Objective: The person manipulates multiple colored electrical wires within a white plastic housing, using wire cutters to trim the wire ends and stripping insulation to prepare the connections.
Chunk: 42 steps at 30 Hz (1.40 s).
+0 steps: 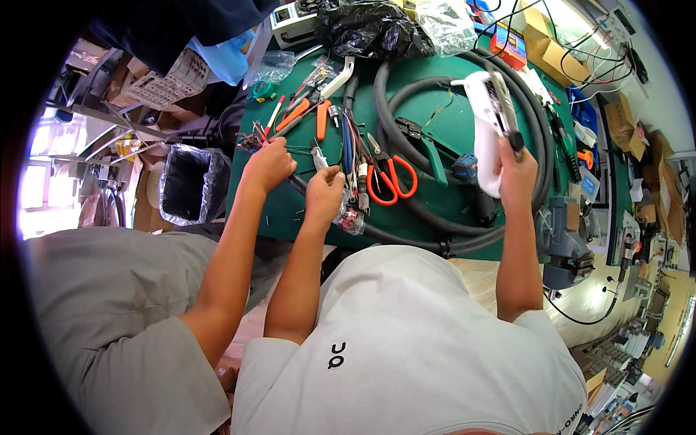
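Note:
My right hand is raised over the right part of the table, wrapped round a long white curved plastic housing with dark and metallic parts along its right side. My left hand is closed in a pinch beside the wire bundle; a small pale piece shows just above its fingertips, and what it grips is hard to make out. Right of it lie red-handled scissors and a bundle of blue and dark wires. A co-worker's hand holds a dark cable with thin red and green wires at my left.
A thick black cable coils over the green table. Orange-handled cutters, green-handled pliers and a black plastic bag lie there. A vise sits at the right edge; a lined bin stands left.

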Each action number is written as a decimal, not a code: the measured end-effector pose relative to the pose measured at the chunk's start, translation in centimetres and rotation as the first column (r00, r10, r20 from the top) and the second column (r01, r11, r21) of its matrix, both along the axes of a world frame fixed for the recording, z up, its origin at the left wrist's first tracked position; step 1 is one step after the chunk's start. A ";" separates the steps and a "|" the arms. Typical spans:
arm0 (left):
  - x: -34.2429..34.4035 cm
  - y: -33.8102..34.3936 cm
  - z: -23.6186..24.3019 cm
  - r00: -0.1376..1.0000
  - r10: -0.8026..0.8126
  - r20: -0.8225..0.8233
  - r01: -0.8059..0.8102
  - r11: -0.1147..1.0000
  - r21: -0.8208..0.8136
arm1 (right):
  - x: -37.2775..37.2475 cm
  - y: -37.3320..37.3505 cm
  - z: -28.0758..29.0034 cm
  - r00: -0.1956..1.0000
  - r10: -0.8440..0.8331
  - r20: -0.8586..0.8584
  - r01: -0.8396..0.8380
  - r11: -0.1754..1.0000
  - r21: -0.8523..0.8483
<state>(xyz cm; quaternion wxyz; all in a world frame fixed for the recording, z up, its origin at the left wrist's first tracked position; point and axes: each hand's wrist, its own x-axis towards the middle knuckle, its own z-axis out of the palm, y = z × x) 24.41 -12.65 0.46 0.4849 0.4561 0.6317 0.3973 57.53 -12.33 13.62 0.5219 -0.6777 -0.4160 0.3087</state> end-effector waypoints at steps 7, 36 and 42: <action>2.3 2.4 -0.5 0.977 -0.069 -0.203 0.056 0.996 -0.068 | 0.6 5.8 -6.2 0.529 0.109 0.842 -0.020 0.993 -0.116; 2.5 9.8 -0.9 0.906 0.286 0.311 -0.255 0.957 -0.137 | -9.5 0.1 -7.5 0.613 0.478 0.629 -0.477 0.859 -0.188; 1.3 4.9 2.7 0.908 0.184 0.377 -0.210 0.977 0.030 | -11.1 -0.6 -9.4 0.539 0.558 0.631 -0.498 0.816 -0.295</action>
